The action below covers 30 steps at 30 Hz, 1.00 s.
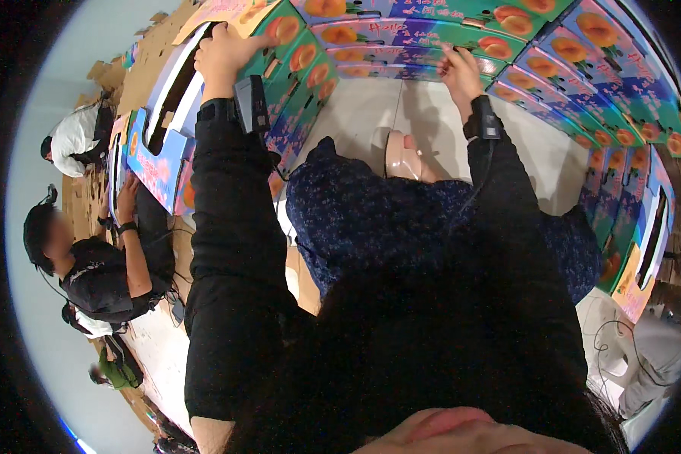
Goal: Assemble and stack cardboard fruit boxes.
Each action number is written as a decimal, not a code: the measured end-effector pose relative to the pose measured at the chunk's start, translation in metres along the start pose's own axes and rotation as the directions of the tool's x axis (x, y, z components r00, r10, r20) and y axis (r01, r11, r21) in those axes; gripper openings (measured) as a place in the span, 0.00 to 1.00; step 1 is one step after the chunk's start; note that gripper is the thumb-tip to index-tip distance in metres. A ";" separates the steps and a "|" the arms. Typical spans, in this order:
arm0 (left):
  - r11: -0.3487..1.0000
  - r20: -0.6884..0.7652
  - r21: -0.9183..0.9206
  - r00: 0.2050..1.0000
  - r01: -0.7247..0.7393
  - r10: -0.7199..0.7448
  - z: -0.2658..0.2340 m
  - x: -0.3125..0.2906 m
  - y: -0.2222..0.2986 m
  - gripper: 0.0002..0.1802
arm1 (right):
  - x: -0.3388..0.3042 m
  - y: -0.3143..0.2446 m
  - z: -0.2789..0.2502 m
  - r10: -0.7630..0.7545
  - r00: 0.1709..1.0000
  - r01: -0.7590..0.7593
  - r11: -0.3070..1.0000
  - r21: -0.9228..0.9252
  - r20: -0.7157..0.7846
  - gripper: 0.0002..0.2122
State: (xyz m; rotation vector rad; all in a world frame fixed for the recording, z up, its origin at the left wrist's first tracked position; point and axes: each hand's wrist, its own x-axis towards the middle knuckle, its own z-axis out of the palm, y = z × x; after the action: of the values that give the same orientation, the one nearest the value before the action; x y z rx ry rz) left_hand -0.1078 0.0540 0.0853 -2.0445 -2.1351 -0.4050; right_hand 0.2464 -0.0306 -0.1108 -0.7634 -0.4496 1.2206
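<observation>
At the upper left, my left hand [225, 62] grips the edge of a printed fruit carton [282, 32], its fingers curled over the rim beside a long dark opening and its thumb stretched to the right. My right hand [461, 74] is raised before the stacked cartons [401, 34] at the back. Its fingers are loosely bent and apart, with nothing visible in them; whether the fingertips touch a carton I cannot tell. Each wrist bears a small black device with a cable.
Stacked fruit cartons [582, 76] also rise on the right, above pale floor tiles [363, 106]. My dark patterned skirt [378, 212] and pink shoe [405, 157] are below. At the left, a person in black [102, 276] handles another carton. Someone in grey [658, 356] is at the lower right.
</observation>
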 end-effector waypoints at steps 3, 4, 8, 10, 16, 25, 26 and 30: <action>0.999 0.030 0.040 0.999 0.013 -0.014 0.003 0.005 0.003 0.62 | -0.018 -0.014 -0.023 0.115 0.988 -0.113 0.993 0.029 -0.107 0.14; 0.998 0.041 0.063 0.999 0.015 -0.018 0.005 0.007 0.006 0.62 | -0.030 -0.020 -0.025 0.206 0.970 -0.200 0.978 0.052 -0.130 0.10; 0.996 0.114 0.072 0.991 0.060 -0.068 -0.003 0.003 0.000 0.62 | -0.107 -0.056 -0.001 0.485 0.874 -0.477 0.869 -0.131 0.034 0.06; 0.996 0.117 0.057 0.991 0.062 -0.069 -0.003 0.002 -0.002 0.63 | -0.154 -0.082 0.012 0.533 0.841 -0.503 0.832 -0.232 0.088 0.08; 0.979 0.159 0.203 0.986 0.015 -0.048 -0.024 0.000 0.019 0.66 | -0.240 -0.133 -0.007 0.568 0.786 -0.324 0.715 -0.620 0.244 0.14; 0.934 -0.470 0.016 0.822 -0.357 0.323 0.009 -0.083 0.026 0.63 | -0.239 -0.123 -0.060 0.477 0.874 0.222 -0.231 -0.947 0.089 0.23; 0.917 -0.433 0.020 0.824 -0.398 0.366 0.021 -0.097 0.032 0.62 | -0.237 -0.121 -0.066 0.496 0.864 0.204 -0.195 -0.959 0.083 0.25; 0.889 -0.079 -0.097 0.894 -0.447 0.441 0.062 -0.154 0.033 0.61 | -0.236 -0.120 -0.067 0.561 0.825 0.233 -0.225 -0.946 0.070 0.26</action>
State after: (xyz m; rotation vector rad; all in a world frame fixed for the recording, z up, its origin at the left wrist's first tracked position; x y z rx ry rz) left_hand -0.0615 -0.0733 -0.0169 -2.4622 -1.5687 -0.5124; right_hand 0.3006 -0.2909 -0.0474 -2.0047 -2.1174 1.0949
